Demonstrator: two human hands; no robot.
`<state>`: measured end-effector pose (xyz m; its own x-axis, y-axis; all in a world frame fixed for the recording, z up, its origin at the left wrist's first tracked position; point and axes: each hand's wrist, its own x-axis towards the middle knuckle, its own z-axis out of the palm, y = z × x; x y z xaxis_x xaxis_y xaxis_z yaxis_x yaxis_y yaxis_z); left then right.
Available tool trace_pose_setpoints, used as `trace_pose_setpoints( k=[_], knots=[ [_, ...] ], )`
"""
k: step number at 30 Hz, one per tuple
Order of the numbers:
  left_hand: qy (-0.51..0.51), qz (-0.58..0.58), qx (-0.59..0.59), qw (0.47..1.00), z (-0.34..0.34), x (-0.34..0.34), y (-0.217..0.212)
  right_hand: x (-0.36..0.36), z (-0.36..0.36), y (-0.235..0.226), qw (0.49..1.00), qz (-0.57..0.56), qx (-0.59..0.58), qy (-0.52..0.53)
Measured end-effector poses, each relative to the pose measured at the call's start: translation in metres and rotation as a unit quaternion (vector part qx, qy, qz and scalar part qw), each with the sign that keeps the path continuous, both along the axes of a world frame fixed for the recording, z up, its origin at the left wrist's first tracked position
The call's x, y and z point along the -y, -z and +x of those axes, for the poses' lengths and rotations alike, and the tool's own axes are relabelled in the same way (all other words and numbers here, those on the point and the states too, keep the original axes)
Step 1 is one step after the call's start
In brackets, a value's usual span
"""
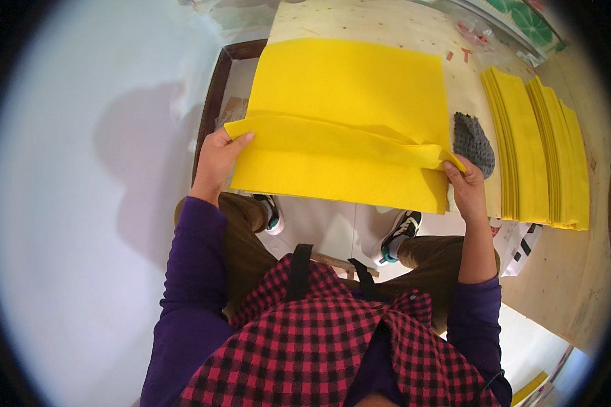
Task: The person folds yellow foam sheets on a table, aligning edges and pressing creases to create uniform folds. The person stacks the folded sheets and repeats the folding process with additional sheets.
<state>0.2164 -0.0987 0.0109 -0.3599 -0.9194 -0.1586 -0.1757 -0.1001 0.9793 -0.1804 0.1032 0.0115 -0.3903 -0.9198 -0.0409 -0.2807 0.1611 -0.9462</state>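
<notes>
A large yellow felt sheet lies on a wooden table, its near part folded over and hanging off the front edge. My left hand pinches the left corner of the folded flap. My right hand grips the right corner of the same flap. Both hands hold the fold a little above the hanging lower layer.
A stack of folded yellow sheets lies on the table to the right. A dark grey mesh pad sits between it and the sheet. A white wall fills the left. My knees and shoes show below the table edge.
</notes>
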Motion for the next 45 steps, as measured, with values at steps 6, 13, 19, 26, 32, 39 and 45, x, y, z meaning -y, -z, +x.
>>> trace_pose_setpoints(
  k=[6, 13, 19, 26, 32, 39, 45],
  knots=[
    [0.027, -0.008, 0.046, 0.999, 0.010, 0.002, 0.000, 0.000, -0.009, -0.010, 0.998, -0.013, -0.044, -0.050],
    [0.075, -0.046, 0.008, 0.996, 0.016, 0.005, 0.005, 0.003, -0.006, -0.018, 0.980, -0.036, -0.145, -0.130],
    [0.085, 0.029, -0.039, 0.995, 0.020, 0.000, -0.003, 0.005, -0.005, -0.022, 0.972, -0.032, -0.175, -0.155],
    [0.091, -0.073, -0.004, 0.993, 0.025, -0.001, 0.004, 0.005, -0.004, -0.021, 0.971, -0.020, -0.185, -0.152],
    [0.083, -0.276, 0.114, 0.951, 0.027, 0.003, 0.009, 0.002, -0.005, -0.018, 0.968, -0.029, -0.201, -0.150],
    [0.082, -0.301, 0.131, 0.941, 0.024, 0.002, 0.014, 0.001, 0.002, -0.011, 0.958, -0.034, -0.271, -0.093],
    [0.113, -0.214, 0.128, 0.962, 0.022, -0.002, 0.016, -0.009, 0.009, 0.000, 0.982, -0.006, -0.184, -0.050]
  ],
)
